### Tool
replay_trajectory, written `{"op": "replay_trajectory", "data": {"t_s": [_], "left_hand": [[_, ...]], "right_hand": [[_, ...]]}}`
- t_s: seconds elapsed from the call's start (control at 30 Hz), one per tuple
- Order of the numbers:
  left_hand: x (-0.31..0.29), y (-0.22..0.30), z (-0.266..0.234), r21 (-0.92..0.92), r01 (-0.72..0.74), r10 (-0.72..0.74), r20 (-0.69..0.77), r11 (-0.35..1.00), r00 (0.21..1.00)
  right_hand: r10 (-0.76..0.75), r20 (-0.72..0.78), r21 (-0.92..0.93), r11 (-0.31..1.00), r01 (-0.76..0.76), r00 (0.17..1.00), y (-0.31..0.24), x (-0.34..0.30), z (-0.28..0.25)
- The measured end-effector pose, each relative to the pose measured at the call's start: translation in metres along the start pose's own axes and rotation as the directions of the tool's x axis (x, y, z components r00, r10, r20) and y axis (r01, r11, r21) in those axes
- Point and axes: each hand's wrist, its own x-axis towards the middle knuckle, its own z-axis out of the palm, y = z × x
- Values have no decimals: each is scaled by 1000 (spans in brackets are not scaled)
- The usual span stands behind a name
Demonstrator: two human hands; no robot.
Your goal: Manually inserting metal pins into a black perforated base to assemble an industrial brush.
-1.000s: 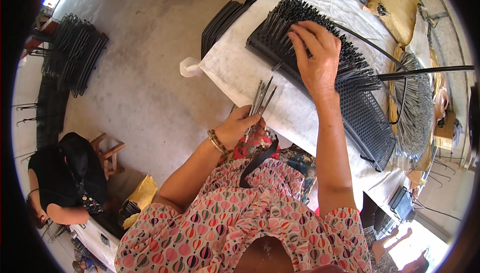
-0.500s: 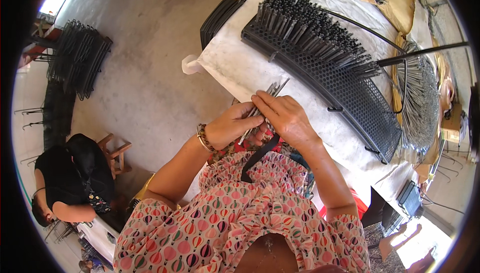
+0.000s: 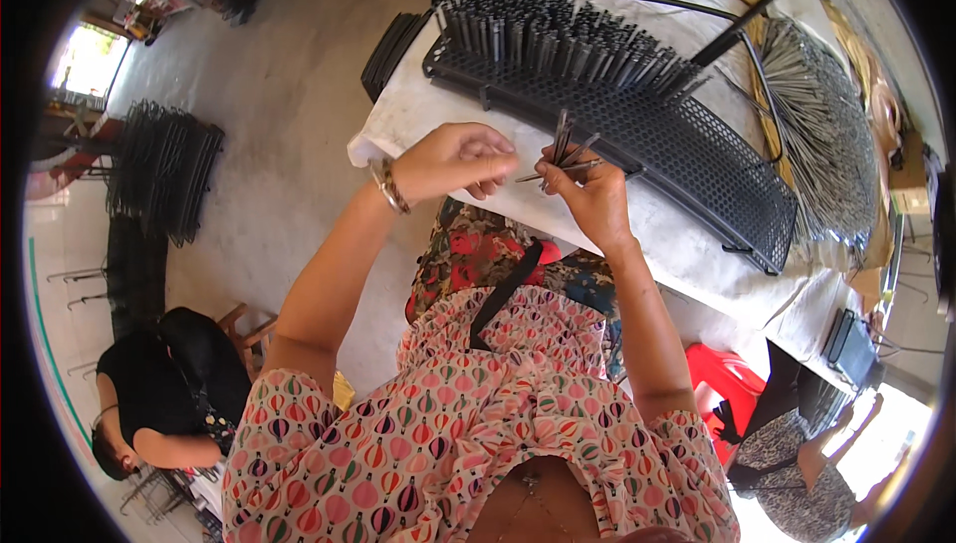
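My right hand [image 3: 596, 202] is closed around a small bunch of thin dark rods [image 3: 565, 149], which fan out at different angles from its fingers. To its left, my left hand [image 3: 463, 162] is held up with loosely bent fingers and the thumb stretched towards the rods; I see nothing in it. Just beyond the right hand lies a long black perforated panel [image 3: 687, 149] with round holes. Many similar dark rods [image 3: 558, 30] stand packed upright on its far left part.
A white cloth [image 3: 398, 115] covers the table beneath the panel. Behind the panel lies a large bundle of thin grey rods [image 3: 822, 135]. Black wire racks [image 3: 164, 169] are stacked at the left. A red stool [image 3: 722, 379] stands lower right. Other people sit at both lower sides.
My hands have come apart. The rods are now in my right hand alone, nearer the panel, while my left hand has moved up and away from them. The whole view has shifted.
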Motion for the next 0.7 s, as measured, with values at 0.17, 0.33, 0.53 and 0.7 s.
{"op": "replay_trajectory", "data": {"t_s": [0.17,0.33,0.53,0.7], "left_hand": [[25,-59,41,318,-381,447,-167,868,879],[66,-90,84,554,-385,615,-319,738,721],[76,-84,94,224,-484,532,-297,846,793],[48,-58,103,-100,-185,174,-111,978,978]], "right_hand": [[20,-50,31,999,-18,999,-1,4,-8],[-79,-108,129,987,93,991,34,7,-4],[46,-152,161,987,-21,987,17,4,-16],[162,-145,173,975,-136,976,13,-9,-30]]}}
